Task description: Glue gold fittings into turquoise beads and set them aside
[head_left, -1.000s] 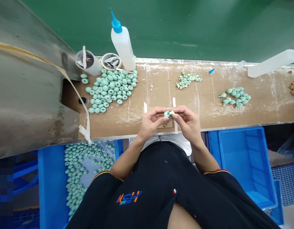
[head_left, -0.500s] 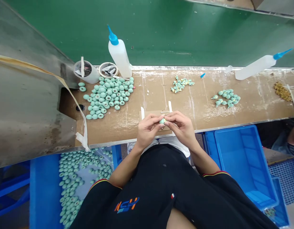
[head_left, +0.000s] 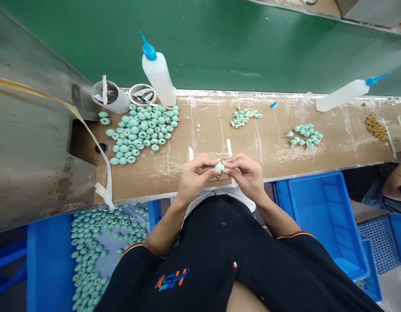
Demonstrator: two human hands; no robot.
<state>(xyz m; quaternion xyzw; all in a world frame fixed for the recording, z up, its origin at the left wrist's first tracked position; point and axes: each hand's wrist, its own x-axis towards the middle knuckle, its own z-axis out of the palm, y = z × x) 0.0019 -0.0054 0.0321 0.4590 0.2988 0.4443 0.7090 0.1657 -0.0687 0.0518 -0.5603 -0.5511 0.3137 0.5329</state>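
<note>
My left hand (head_left: pixel 197 174) and my right hand (head_left: pixel 245 175) meet above the bench, with their fingertips pinching a small teal domed piece (head_left: pixel 219 167). A tiny cream-and-gold part (head_left: pixel 223 166) sits against the piece, on the side of my right fingers. Its exact form is hidden by my fingers. Under my hands lies a small cardboard mat (head_left: pixel 207 156) with white strips at its edges. A large pile of teal domed pieces (head_left: pixel 138 130) lies to the left of my hands.
Two blue-capped plastic squeeze bottles (head_left: pixel 158 73) (head_left: pixel 343 99) lie at the back of the cardboard-covered bench (head_left: pixel 200 182). Small teal clusters and a golden heap (head_left: pixel 376 128) sit to the right. Blue crates stand below, one (head_left: pixel 50 260) beside loose teal pieces. A co-worker's arm (head_left: pixel 397 182) shows at the right.
The whole scene has shifted left and slightly down in view as my head moved. My hands stay together on the teal piece, which has turned slightly between my fingers.
</note>
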